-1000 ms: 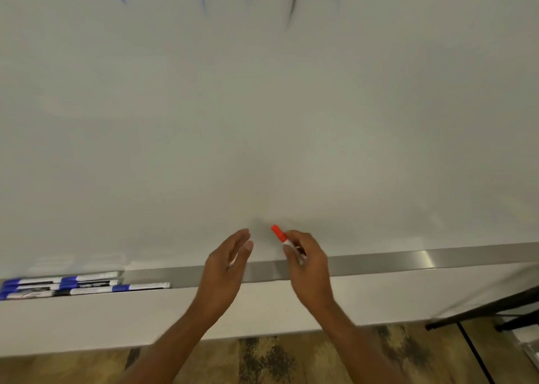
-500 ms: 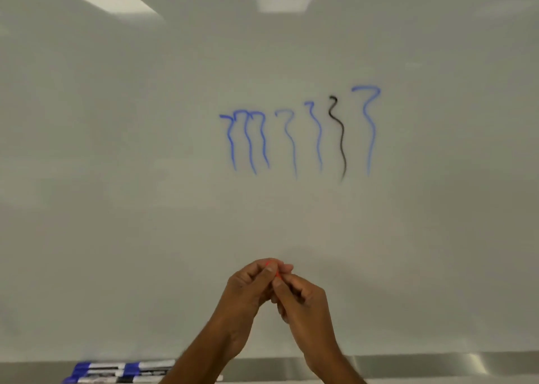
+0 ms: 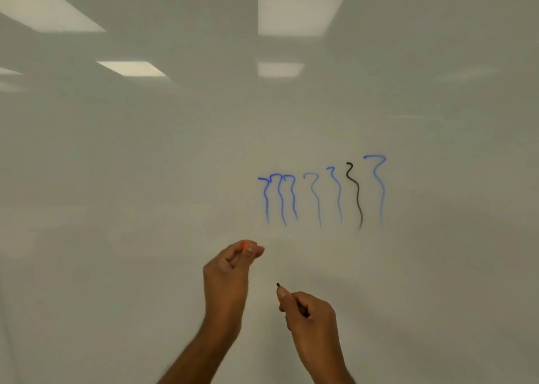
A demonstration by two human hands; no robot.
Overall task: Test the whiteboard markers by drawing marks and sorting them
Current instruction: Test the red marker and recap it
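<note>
Head view: the marker (image 3: 278, 285), uncapped, is gripped in the right hand (image 3: 309, 316), its tip near the whiteboard (image 3: 145, 179) below the test marks (image 3: 358, 198). The left hand (image 3: 227, 270) pinches the red cap (image 3: 244, 245). A loose pinch could drop the cap, and too light a stroke might read as dry. The fist hides the barrel, and tip contact is unclear.

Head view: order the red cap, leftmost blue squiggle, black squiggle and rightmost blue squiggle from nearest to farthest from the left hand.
1. red cap: pinched at the fingertips of the left hand itself.
2. leftmost blue squiggle: on the board just above, slightly right.
3. black squiggle: well to the right.
4. rightmost blue squiggle: farthest right, beyond the black one.
</note>
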